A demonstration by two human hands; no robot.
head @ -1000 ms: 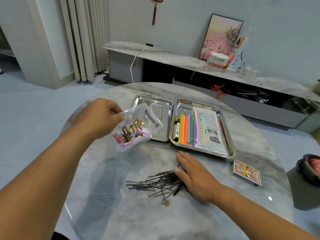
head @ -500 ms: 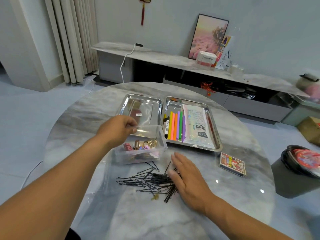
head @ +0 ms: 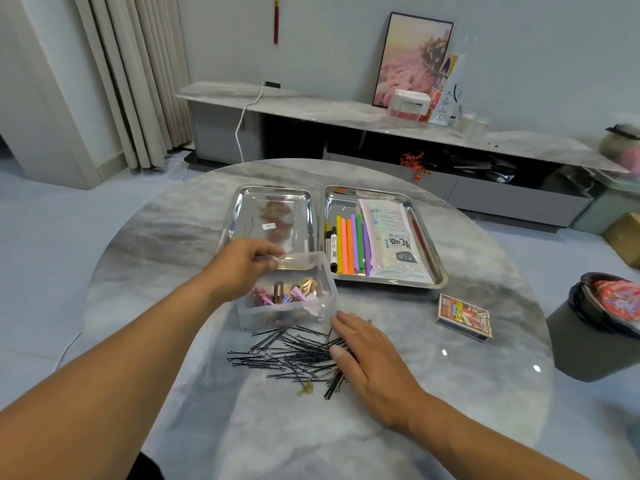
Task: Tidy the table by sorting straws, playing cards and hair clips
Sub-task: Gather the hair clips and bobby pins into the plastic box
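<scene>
A home living room is shown. A long low marble-topped media console [head: 346, 114] is set against the pale wall, with a framed pink landscape picture [head: 412, 60] leaned on it. Beige pleated floor-length curtains [head: 138, 81] and a red hanging tassel ornament [head: 276, 20] are seen behind the round grey marble desk [head: 450, 393].

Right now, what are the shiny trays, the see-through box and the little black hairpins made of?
The two trays look like polished metal, probably stainless steel: they mirror the room. The clear box, gripped at its rim by the left hand, looks like frosted plastic, since the hair clips show through its walls. The black hairpins under the right hand seem thin dark-coated wire, likely metal.
</scene>
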